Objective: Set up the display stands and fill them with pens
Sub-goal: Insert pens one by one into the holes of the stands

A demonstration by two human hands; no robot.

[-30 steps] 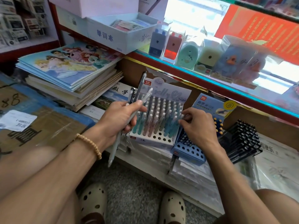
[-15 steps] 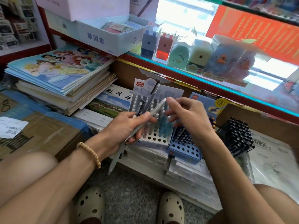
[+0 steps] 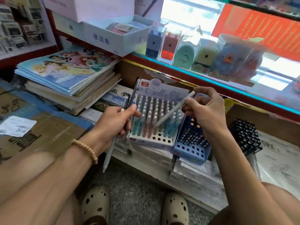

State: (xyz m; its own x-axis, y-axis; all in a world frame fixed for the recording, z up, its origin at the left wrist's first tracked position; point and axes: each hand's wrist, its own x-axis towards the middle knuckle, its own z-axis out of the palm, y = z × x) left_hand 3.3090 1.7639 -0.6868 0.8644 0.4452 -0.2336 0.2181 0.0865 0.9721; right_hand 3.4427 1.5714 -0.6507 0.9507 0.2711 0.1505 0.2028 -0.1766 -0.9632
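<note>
Directly over the white display stand (image 3: 150, 138), your right hand (image 3: 206, 109) pinches one pale pen (image 3: 175, 109) near its upper end, thumb and fingers closed on the barrel. The pen's long axis runs diagonally: upper end up and right of the stand's header card, lower end down and left, pointing into the stand's pen rows. Its lower tip sits just above or among the standing pens; contact cannot be told.

The stand is mostly filled. Open round holes remain along its front rows, nearest you. Judgement: the coming move needs the pen tipped nearer upright and brought toward those front holes. The right hand is the nearer hand for this.

Your left hand (image 3: 116, 122), just left of the stand, grips a small bundle of pens (image 3: 129, 98): dark ones projecting up past the stand's left edge, a pale one hanging below the fist.

Materials: stand looks like printed card with a punched grid; pens are slim plastic cylinders, pastel teal, pink and blue barrels with white caps. Smooth barrels may slip in a light pinch.

Right of the white stand, touching or nearly so, sits a blue display stand (image 3: 193, 150), partly filled. Further right, a black rack of dark pens (image 3: 245, 135).
</note>
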